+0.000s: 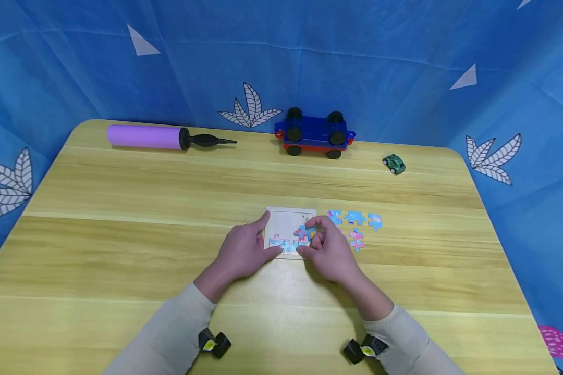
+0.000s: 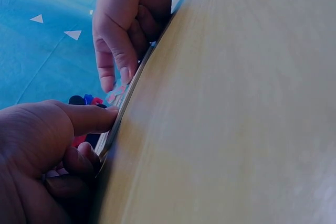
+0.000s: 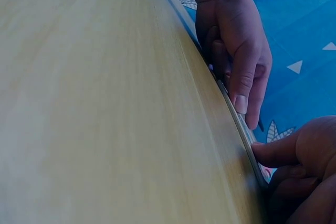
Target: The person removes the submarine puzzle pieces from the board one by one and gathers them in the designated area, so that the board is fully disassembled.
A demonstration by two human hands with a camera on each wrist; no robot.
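A small light wooden puzzle tray (image 1: 281,220) lies on the table in the head view, with joined blue pieces (image 1: 289,246) along its near side. At the tray's left edge my left hand (image 1: 243,251) grips it, forefinger toward the far corner and thumb over the near rim. My right hand (image 1: 334,254) curls its forefinger and thumb around a blue and pink puzzle piece (image 1: 304,233) at the tray's right side. Both wrist views show the tray edge-on between the left hand (image 2: 39,145) and the right hand (image 3: 310,156), its top mostly hidden.
Right of the tray lie several loose pieces, including a blue one (image 1: 355,217) and a pink one (image 1: 356,238). Along the back are a purple hand pump (image 1: 145,136), a blue and red toy vehicle (image 1: 315,133) and a green toy car (image 1: 394,163). A blue cloth (image 1: 356,67) hangs behind.
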